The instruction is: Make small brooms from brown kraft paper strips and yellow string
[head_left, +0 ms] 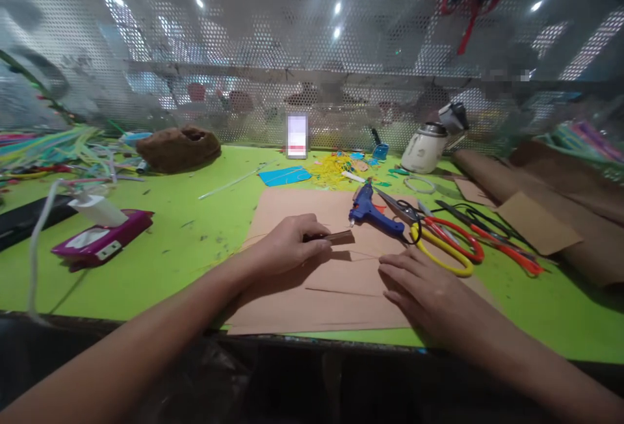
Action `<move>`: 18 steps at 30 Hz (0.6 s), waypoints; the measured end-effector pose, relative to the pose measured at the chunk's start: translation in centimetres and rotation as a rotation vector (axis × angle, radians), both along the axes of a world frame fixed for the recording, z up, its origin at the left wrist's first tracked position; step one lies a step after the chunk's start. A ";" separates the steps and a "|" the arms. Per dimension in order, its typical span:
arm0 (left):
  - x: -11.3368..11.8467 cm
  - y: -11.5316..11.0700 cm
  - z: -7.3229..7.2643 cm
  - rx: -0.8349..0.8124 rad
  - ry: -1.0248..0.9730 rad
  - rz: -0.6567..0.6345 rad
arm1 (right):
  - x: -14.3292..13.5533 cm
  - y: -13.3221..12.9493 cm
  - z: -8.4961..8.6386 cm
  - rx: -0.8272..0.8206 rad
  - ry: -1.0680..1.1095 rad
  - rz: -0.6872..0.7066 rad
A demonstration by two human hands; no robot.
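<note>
My left hand is closed around a thin dark-brown strip, whose free end juts to the right just above a brown paper sheet. My right hand lies on the right part of that sheet, fingers stretched out and pointing left. Close to its fingertips is a thin thread-like line on the paper; whether they touch it I cannot tell. A blue glue gun rests beyond both hands. Beside it lie yellow-handled scissors and red-handled scissors.
A purple power strip with a white plug and cord sits on the left. Behind are a brown lump, a blue piece, yellow shreds, a phone and a white bottle. Rolled brown paper lies right.
</note>
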State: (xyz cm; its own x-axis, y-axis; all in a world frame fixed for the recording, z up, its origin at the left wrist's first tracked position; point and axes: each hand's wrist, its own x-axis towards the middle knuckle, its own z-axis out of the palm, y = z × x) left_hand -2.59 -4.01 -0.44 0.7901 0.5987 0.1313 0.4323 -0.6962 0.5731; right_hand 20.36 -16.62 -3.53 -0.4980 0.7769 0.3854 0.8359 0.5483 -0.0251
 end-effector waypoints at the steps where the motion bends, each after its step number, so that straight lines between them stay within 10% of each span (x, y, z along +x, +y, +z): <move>1: -0.1 0.2 -0.1 -0.006 -0.007 0.030 | 0.2 0.0 -0.1 0.002 -0.008 0.005; 7: -0.5 0.7 -0.3 0.022 -0.032 0.209 | 0.5 0.4 -0.4 0.057 -0.070 0.075; 18: -0.6 0.6 -0.4 0.084 -0.075 0.162 | 0.0 -1.2 0.3 0.151 -0.209 0.120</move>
